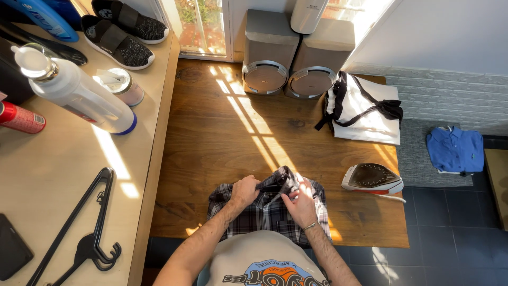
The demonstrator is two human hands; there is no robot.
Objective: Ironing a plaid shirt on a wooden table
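A dark plaid shirt (264,214) lies folded at the near edge of the wooden table (222,143). My left hand (244,191) pinches the shirt's collar on its left side. My right hand (300,204) grips the collar from the right, a bracelet on its wrist. Both hands lift the collar area slightly off the table. A clothes iron (372,178) lies on its side to the right of the shirt, soleplate up.
A folded white garment with black straps (364,108) lies at the back right, two grey speakers (288,58) behind it. On the left shelf (63,180) are a black hanger (84,228), a white bottle (74,92), a red can and black shoes (120,32). A blue shirt (455,150) lies far right.
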